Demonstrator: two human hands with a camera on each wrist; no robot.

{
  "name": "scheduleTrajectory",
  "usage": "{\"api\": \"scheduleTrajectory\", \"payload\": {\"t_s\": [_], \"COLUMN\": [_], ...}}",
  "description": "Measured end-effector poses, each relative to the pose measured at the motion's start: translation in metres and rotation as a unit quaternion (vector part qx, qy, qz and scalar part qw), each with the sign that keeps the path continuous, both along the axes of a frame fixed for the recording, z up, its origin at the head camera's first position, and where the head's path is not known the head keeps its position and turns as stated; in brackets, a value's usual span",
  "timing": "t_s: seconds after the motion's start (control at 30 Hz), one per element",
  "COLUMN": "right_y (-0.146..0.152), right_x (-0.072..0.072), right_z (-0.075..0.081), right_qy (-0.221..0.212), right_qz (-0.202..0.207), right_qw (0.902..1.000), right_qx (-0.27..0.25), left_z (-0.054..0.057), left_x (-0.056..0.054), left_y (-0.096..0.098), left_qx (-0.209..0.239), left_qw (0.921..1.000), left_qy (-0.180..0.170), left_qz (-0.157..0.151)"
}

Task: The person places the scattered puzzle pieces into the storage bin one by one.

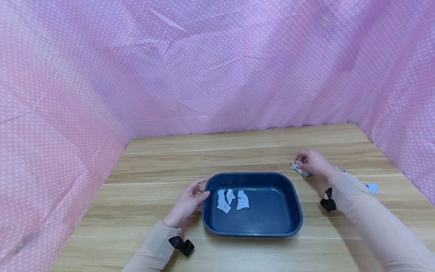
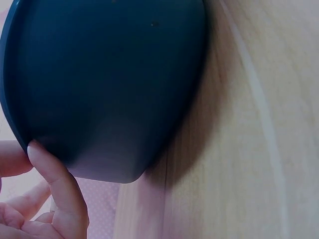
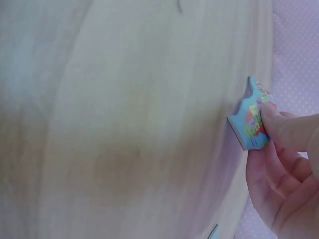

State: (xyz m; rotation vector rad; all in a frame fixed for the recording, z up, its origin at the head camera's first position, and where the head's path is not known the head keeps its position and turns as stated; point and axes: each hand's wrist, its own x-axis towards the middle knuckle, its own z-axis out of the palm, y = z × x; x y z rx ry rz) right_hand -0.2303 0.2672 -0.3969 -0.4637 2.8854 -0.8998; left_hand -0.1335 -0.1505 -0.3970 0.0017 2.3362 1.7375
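A dark blue rectangular tray (image 1: 272, 206) stands on the wooden table. My left hand (image 1: 187, 200) grips its left rim between thumb and fingers, also visible in the left wrist view, where the hand (image 2: 50, 199) pinches the tray's edge (image 2: 99, 172). Several pale blue, irregularly cut puzzle pieces (image 1: 242, 200) lie in the tray's left half. Beyond the tray's right corner, my right hand (image 1: 314, 162) pinches a puzzle piece (image 3: 253, 119) with a colourful printed picture. In the head view another pale piece (image 1: 303, 172) seems to lie just below those fingers, partly hidden.
On the table (image 1: 204, 155), more pieces lie to the right: a light blue one (image 1: 372, 187) beside the right forearm and one (image 1: 340, 169) partly behind the wrist. Small black cameras (image 1: 328, 204) sit on both wrists. Pink dotted cloth (image 1: 217, 75) hangs behind and at the sides.
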Motion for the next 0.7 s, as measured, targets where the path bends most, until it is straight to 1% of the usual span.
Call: {"api": "scheduleTrajectory", "payload": {"t_s": [0.17,0.43,0.6,0.7], "right_y": [0.003,0.007,0.007,0.006], "right_x": [0.002,0.009,0.014,0.016], "right_z": [0.000,0.002,0.002,0.002], "right_qy": [-0.006,-0.063,-0.070,-0.086], "right_qz": [0.006,-0.006,-0.002,-0.005], "right_qw": [0.9997,0.9942,0.9935,0.9920], "right_qx": [-0.025,-0.087,-0.091,-0.092], "left_z": [0.000,0.002,0.002,0.002], "left_x": [0.000,-0.001,-0.001,0.000], "left_y": [-0.001,0.000,0.001,0.001], "left_qx": [0.001,0.000,0.003,0.003], "left_qw": [1.0000,1.0000,1.0000,1.0000], "left_qy": [-0.005,-0.007,-0.006,-0.003], "left_qz": [-0.002,0.002,0.005,0.006]}}
